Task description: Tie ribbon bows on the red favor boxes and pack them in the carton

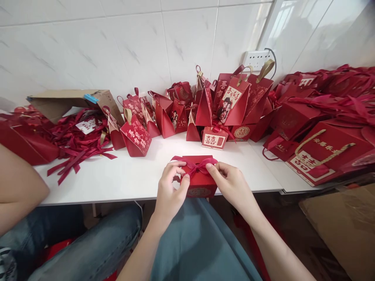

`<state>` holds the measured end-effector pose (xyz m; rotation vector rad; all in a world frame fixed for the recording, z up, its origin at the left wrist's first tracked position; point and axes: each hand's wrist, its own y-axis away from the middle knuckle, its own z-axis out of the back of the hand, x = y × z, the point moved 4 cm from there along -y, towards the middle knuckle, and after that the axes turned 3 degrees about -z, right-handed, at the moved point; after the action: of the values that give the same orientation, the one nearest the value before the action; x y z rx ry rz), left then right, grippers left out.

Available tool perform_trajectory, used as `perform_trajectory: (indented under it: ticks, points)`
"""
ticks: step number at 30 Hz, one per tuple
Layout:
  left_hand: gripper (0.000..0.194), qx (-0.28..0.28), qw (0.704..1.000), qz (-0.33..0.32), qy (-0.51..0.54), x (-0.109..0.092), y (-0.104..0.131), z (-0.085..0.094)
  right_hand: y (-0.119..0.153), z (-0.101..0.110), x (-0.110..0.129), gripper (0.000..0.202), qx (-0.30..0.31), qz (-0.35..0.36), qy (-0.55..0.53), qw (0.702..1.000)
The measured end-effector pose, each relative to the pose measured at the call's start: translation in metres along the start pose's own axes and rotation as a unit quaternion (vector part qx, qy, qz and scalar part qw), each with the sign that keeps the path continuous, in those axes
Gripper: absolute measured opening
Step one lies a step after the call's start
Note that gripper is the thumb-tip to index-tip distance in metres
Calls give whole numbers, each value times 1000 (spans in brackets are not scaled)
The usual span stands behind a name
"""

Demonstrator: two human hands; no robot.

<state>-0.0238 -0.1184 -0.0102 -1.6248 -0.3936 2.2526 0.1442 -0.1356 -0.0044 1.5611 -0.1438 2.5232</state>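
A red gift box point(202, 180) with a round gold print on its near side sits at the front edge of the white table. A dark red ribbon point(198, 167) is tied in a bow across its top. My left hand point(173, 186) pinches the bow's left loop between thumb and fingers. The right loop is between the thumb and bent forefinger of my right hand point(230, 181). Just behind stands a small box point(215, 138) with a white label bearing a red character and a ribbon on top.
Red gift boxes point(234, 99) with handles line the wall. Piled boxes point(331, 140) crowd the right side. To the left lie loose ribbons point(88, 136) by an open cardboard box point(70, 102). Another person's arm point(19, 187) rests at the left edge. A power strip point(256, 59) is on the wall.
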Motion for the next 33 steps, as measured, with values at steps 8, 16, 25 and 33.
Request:
perform_trajectory:
  ticks: [8,16,25,33]
  points:
    - [15,33,996,40,76,8,-6,5,-7,-5,-7,40,119,11,-204,972]
    - [17,52,986,60,146,23,-8,2,-14,-7,-23,41,177,-6,-331,927]
    - [18,-20,993,76,89,28,-4,-1,-13,-9,-27,39,174,-16,-352,920]
    - [20,-52,991,83,93,28,-2,-5,-16,-13,-30,37,150,-36,-422,893]
